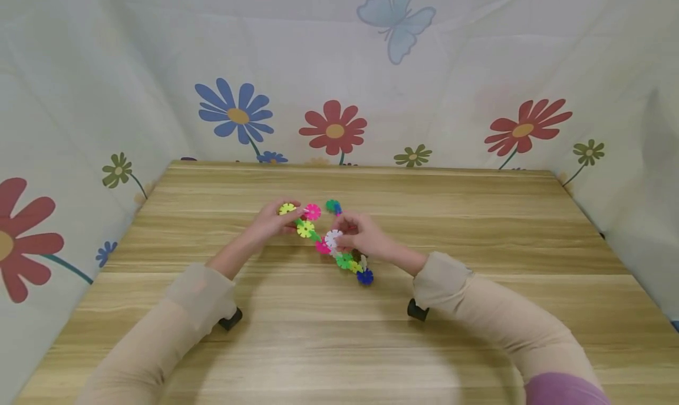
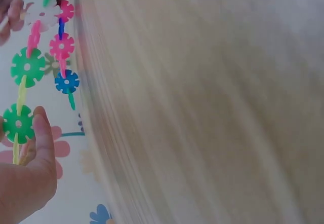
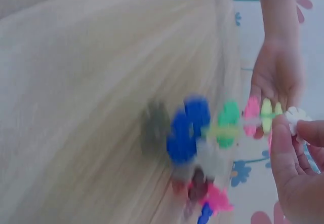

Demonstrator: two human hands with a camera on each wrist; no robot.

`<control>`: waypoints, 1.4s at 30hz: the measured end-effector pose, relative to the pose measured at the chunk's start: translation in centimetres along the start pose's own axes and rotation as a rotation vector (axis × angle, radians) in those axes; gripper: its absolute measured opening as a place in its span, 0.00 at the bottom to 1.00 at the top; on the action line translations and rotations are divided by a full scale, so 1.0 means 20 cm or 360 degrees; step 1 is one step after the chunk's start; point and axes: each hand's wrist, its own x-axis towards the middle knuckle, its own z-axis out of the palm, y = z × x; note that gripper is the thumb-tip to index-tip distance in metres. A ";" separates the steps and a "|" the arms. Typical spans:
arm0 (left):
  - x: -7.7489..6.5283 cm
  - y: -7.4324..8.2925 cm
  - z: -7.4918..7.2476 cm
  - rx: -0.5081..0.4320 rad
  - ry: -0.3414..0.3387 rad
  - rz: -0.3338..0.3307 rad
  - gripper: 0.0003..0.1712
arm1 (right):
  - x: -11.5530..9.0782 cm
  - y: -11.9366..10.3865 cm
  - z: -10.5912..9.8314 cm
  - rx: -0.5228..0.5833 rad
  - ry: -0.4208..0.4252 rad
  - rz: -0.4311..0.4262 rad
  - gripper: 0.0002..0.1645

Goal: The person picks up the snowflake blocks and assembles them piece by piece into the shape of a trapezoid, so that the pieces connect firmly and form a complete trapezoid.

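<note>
A chain of interlocking plastic snowflake discs, with a yellow disc (image 1: 305, 229), a green disc (image 1: 345, 260) and a blue disc (image 1: 365, 276), hangs between my hands above the table. My left hand (image 1: 277, 218) grips its left end, thumb near a pink disc (image 1: 312, 211). From below, the left wrist view has the left thumb against a green disc (image 2: 18, 123). Between thumb and fingers, my right hand (image 1: 366, 236) pinches a white disc (image 1: 332, 238), also visible in the right wrist view (image 3: 295, 115). Behind the right hand, another stretch ends in a green disc (image 1: 332, 206).
A wood-grain table (image 1: 318, 346) lies under both hands. Behind it hangs a pale cloth backdrop (image 1: 445, 98) printed with flowers and a butterfly. Small black devices (image 1: 418, 309) show beneath both wrists.
</note>
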 end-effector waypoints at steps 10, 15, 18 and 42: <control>-0.06 0.04 0.09 0.0017 -0.0117 0.0101 0.29 | 0.02 0.05 -0.05 0.0052 0.0348 0.0028 0.09; -0.08 0.05 0.11 0.0044 -0.0143 0.0122 0.30 | 0.02 0.06 -0.06 0.0071 0.0440 0.0042 0.08; -0.09 0.06 0.12 0.0046 -0.0155 0.0127 0.30 | 0.02 0.07 -0.07 0.0055 0.0453 0.0027 0.07; -0.12 0.09 0.18 -0.0054 -0.0162 0.0089 0.23 | -0.04 0.11 -0.02 -0.0237 0.0510 -0.0284 0.05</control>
